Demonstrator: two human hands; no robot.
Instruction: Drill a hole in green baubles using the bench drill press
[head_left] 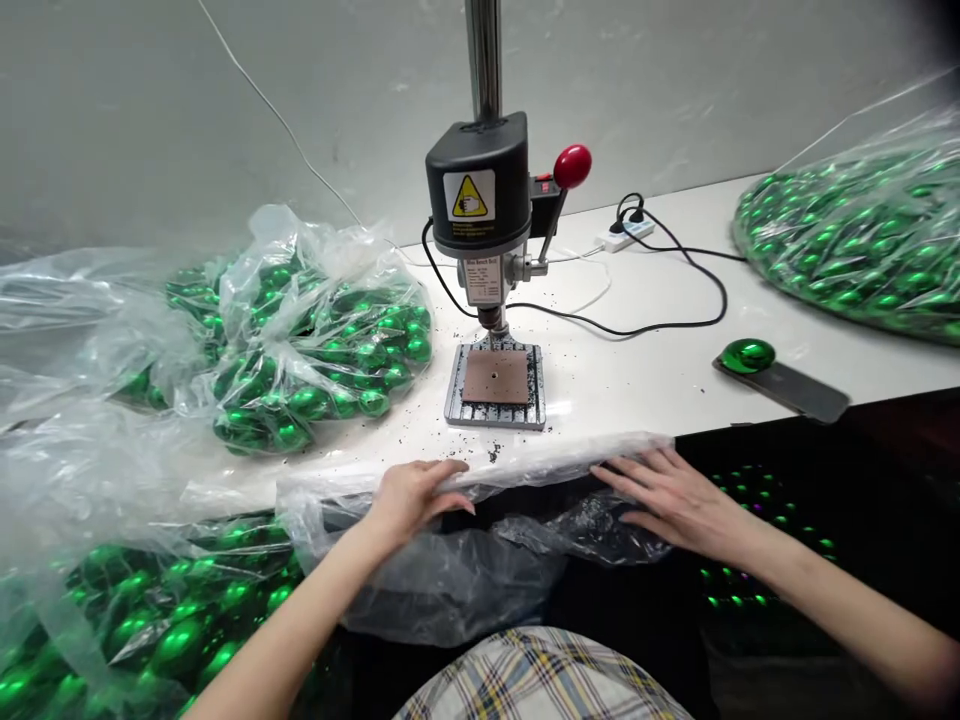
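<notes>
A clear plastic bag (pixel 457 585) hangs from the table's front edge, over my lap, with dark shavings caught in it. My left hand (pixel 416 500) touches its upper edge, thumb and forefinger apart with the plastic between. Spread over the bag's right end are the fingers of my right hand (pixel 660 497). Beyond both hands stands a small bench drill (pixel 480 190) with a red-knobbed lever (pixel 572 167). A brown board (pixel 495 377) with a hole lies on its slotted metal base (pixel 532 408), under the chuck. Dark shavings are scattered around the base.
Clear bags of shiny green baubles (pixel 322 350) stand at left; another bag (pixel 862 240) is at back right. Below left are more baubles (pixel 180 640). A single green bauble (pixel 748 355) rests on a phone (pixel 795 391). A black cable (pixel 660 326) runs near the power strip (pixel 625 236).
</notes>
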